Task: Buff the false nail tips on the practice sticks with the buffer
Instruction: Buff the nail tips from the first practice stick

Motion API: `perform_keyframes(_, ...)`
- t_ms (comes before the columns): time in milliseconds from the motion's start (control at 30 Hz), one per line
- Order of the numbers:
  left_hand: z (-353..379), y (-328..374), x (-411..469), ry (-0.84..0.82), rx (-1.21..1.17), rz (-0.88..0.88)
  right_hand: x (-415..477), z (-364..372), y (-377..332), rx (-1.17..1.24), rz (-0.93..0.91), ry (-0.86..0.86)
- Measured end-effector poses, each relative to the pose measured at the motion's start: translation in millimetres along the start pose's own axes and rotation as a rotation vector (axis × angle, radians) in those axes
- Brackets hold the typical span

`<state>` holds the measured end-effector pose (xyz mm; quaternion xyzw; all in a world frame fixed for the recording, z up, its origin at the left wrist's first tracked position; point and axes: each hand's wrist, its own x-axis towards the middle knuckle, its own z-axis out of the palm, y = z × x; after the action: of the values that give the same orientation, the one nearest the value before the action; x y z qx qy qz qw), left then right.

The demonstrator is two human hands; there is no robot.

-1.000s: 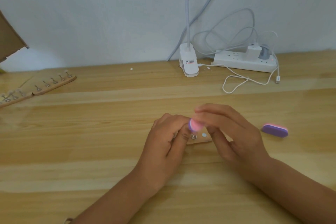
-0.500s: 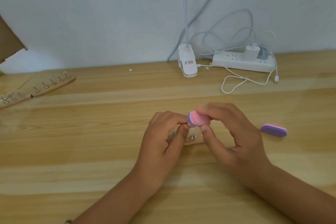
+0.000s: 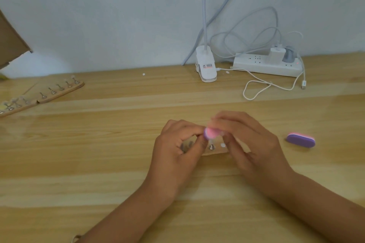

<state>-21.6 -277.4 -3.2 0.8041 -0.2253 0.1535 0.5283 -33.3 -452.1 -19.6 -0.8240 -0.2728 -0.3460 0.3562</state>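
A spare buffer (image 3: 300, 140) lies right of our hands, which hide most of the stick (image 3: 216, 151) mid-table. Our left hand (image 3: 177, 150) grips it; our right hand (image 3: 250, 148) pinches the buffer (image 3: 211, 133) crosswise above, end pointing left.

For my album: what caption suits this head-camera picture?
Right hand holds a pink buffer atop a practice stick while the left hand grips its wooden holder; a purple buffer lies aside.

Two hands (image 3: 177, 150) (image 3: 254, 144), two buffers (image 3: 211, 133) (image 3: 300, 140), three practice sticks (image 3: 216, 150) (image 3: 59, 91) (image 3: 13, 109), one clip lamp (image 3: 206, 67), one power strip (image 3: 264, 64).
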Motion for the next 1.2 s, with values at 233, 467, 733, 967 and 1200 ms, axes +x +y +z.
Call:
perform_keyframes(233, 0.6, 0.1, -0.2, 0.004, 0.029, -0.003, 0.9, -0.9, 1.7, -0.029, -0.002, 0.000)
perform_keyframes(467, 0.8, -0.5, -0.3, 0.017, 0.042, 0.034, 1.9, -2.0, 2.0, 0.003, 0.002, 0.002)
perform_keyframes(733, 1.0, 2.2, 0.9, 0.026, 0.032, 0.009, 5.0, -5.5, 5.3, -0.012, 0.074, 0.054)
perform_keyframes(967, -0.5, 3.3, -0.3, 0.032, 0.000, 0.010, 2.9, -3.6, 2.7, -0.016, 0.018, 0.039)
perform_keyframes(1200, -1.0, 0.3, -1.1, 0.036, -0.041, 0.004, 5.4, -6.2, 7.7, -0.055, 0.042, 0.037)
